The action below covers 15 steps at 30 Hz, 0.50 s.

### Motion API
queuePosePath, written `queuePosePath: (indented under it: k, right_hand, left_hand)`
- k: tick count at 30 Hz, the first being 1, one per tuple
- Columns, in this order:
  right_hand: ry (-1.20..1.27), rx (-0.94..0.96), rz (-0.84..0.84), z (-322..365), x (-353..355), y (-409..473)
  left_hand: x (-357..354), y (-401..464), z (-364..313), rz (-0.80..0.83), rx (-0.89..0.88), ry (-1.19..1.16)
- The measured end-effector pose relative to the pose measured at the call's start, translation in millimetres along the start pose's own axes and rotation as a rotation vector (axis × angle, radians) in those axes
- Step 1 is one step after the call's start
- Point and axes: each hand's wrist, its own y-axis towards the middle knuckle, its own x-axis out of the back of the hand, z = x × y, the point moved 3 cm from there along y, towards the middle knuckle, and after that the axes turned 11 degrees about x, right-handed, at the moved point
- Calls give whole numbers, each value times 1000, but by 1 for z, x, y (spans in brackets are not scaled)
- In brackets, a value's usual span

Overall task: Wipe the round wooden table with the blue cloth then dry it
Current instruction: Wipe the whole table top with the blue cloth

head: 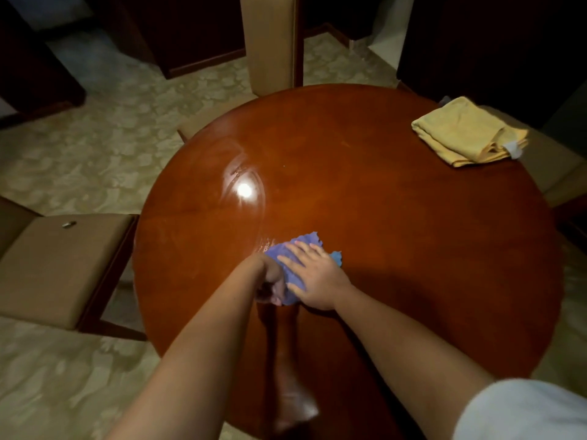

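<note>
Near edge: left hand [273, 281], fingers curled around the blue cloth [300, 249]; right hand [313, 274] flat on the cloth, fingers straight, near the middle of the round tabletop [365, 192]. Far right edge: folded yellow cloth [467, 131]

left forearm: bare from wrist to elbow, no watch or band
right forearm: bare up to the upper arm
right sleeve [524, 411]: short, pale grey-white fabric, plain, no print visible
left hand [271, 282]: no rings seen
right hand [313, 276]: no rings, nails short and unpainted
</note>
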Motion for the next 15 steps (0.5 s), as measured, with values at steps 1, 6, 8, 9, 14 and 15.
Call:
queuePosePath:
  k: [1,6,8,9,14,15]
  right_hand:
    - [3,24,13,3,-1,-4]
    - [15,92,-2,12,-1,-26]
    - [7,115,-21,13,-2,-35]
    - [6,124,-26,12,-2,-40]
    - [26,133,-36,11,-3,-65]
    - [31,130,-33,11,-2,-71]
  left_hand:
    - [-5,5,3,30,22,27]
    - [-29,22,11,126,89,84]
    - [-38,24,12,148,105,87]
    - [-43,24,11,150,108,81]
    - [-64,22,4,149,92,90]
    - [-69,22,3,156,96,92]
